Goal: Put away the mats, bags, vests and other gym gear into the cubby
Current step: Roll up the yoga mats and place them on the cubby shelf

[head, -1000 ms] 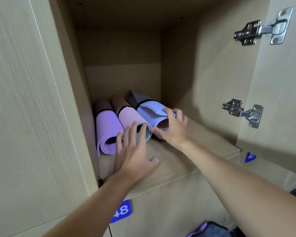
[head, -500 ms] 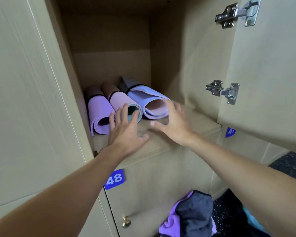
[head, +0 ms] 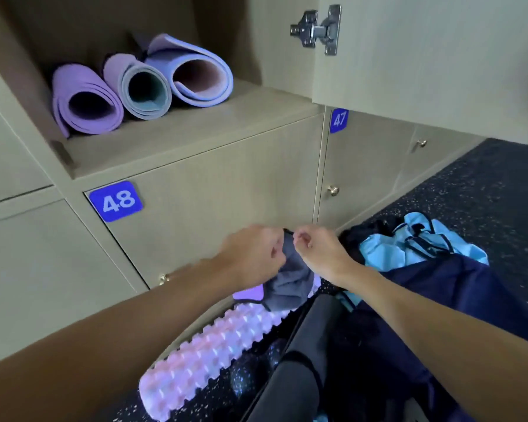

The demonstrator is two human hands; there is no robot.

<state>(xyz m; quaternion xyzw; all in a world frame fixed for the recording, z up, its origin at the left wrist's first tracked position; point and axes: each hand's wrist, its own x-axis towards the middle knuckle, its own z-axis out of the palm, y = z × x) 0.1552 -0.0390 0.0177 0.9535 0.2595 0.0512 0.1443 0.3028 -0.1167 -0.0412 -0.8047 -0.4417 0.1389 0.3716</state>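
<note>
Change in hands: half a second ago both hands were spread at the shelf front beside the mats; the left hand (head: 253,257) and right hand (head: 320,254) are now seen low, in front of the closed door marked 48 (head: 116,201).
Left hand: its fingers are curled round the grey garment (head: 293,284), which is gripped near its top.
Right hand: a thin black edge at the top of the grey garment is pinched between thumb and forefinger.
Grey garment: it is held between the two hands, above the floor (head: 470,193), with a purple part showing beneath it.
Mats: the purple mat (head: 86,102), teal-cored mat (head: 141,86) and blue mat (head: 195,74) are left as before, side by side and touching in the cubby (head: 195,126).
Shelf edges: the mat ends are set back from the front lip; the purple mat is pressed against the left wall.
Open room: bare shelf board is seen right of the blue mat, up to the right wall, and along the front.
Door: the door (head: 439,56) is swung open at the right, carried on a hinge (head: 317,28).
Floor gear: a foam roller (head: 214,345) is laid near left, a dark rolled mat (head: 302,360) just beside it, a navy bag (head: 454,300) near right, and a light blue bag (head: 409,248) beyond it.
</note>
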